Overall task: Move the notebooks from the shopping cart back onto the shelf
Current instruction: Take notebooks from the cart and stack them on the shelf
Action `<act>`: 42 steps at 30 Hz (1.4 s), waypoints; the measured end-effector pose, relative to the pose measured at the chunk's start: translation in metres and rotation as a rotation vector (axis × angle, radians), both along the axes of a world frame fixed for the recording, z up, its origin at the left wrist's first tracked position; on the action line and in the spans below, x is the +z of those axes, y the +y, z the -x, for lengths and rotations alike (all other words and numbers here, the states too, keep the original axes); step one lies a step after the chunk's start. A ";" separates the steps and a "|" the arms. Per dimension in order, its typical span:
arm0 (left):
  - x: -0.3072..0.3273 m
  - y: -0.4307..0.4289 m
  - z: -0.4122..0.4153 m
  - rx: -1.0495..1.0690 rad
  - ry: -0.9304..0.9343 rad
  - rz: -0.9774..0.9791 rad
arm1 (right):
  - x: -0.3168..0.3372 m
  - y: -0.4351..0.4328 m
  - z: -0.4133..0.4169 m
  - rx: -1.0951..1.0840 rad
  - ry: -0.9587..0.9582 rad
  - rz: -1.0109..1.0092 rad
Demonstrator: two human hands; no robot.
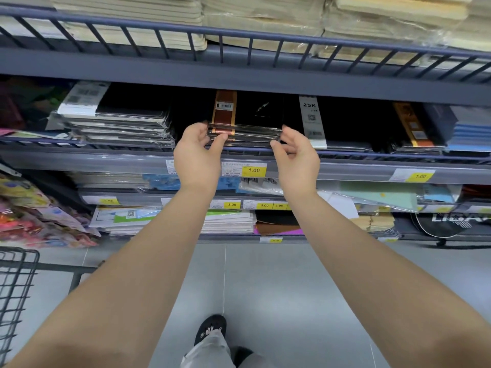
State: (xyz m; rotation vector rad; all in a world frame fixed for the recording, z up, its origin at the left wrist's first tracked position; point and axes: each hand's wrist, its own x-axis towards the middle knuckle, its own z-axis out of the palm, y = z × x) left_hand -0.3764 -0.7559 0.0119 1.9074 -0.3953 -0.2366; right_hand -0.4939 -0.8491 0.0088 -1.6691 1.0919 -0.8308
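Gripping notebooks on shelf

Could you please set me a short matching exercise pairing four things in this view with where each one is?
Things:
1. brown-banded notebook stack
2. 25K-labelled notebooks
3. shopping cart
4. cream paper stacks

Places:
A. lower left edge of view
B. top shelf
C. held between left hand and right hand
D. just right of the right hand

Pairs: 1-C; 2-D; 3-A; 4-B

Bright overhead light, warped, perhaps soft edges
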 end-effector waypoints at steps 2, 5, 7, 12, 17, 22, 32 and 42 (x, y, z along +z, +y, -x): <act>-0.002 0.000 0.000 -0.007 -0.001 0.009 | -0.001 0.000 0.000 -0.016 -0.021 -0.006; -0.003 -0.001 0.001 0.004 -0.007 0.033 | 0.000 -0.003 -0.001 -0.064 -0.032 0.003; -0.003 -0.001 0.002 0.014 -0.022 0.031 | 0.001 -0.005 0.000 -0.083 -0.034 0.012; -0.004 -0.001 0.003 0.001 -0.025 0.034 | 0.004 -0.006 0.002 -0.067 0.007 0.016; -0.024 0.017 0.027 -0.136 -0.462 -0.155 | -0.011 0.008 0.016 0.062 0.363 0.550; -0.060 0.024 0.036 -0.364 -0.758 -0.552 | -0.031 0.019 0.017 0.139 0.502 0.562; -0.048 0.027 0.029 -0.292 -0.628 -0.477 | -0.017 0.018 -0.005 -0.118 0.229 0.276; -0.025 0.026 0.017 -0.225 -0.526 -0.208 | -0.018 0.028 -0.003 -0.039 0.205 0.357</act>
